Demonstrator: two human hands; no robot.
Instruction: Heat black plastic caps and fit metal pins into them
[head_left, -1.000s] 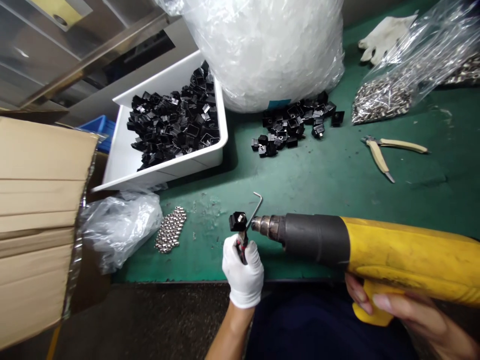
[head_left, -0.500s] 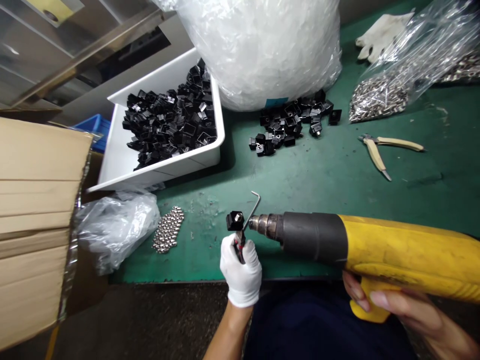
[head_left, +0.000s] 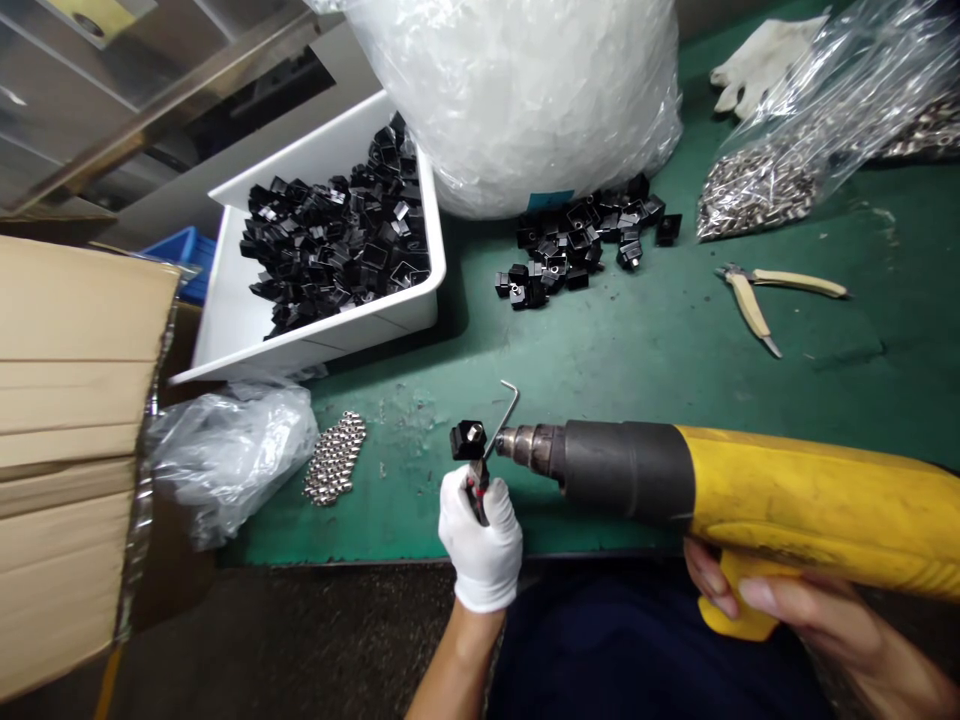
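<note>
Everything's slid a touch left in view. Yellow heat gun (head_left: pixel 817 505) is in the right hand (head_left: pixel 814 610), fingers round its grip; gloved left hand (head_left: pixel 480 548) clenches its fingers on pliers (head_left: pixel 478 480), black block (head_left: pixel 463 440) at their tip, just beside the nozzle (head_left: pixel 531 449).

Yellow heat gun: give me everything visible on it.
The heat gun has a scuffed, smudged yellow body, plastic by its look, a thick black front sleeve and a stepped, discoloured metal nozzle. It lies nearly level across the view, its rear cut off by the right edge. The bare right hand holds its yellow grip from below. The nozzle points left, its tip right by a bent metal rod; contact is unclear. Whether it is running doesn't show.
</note>
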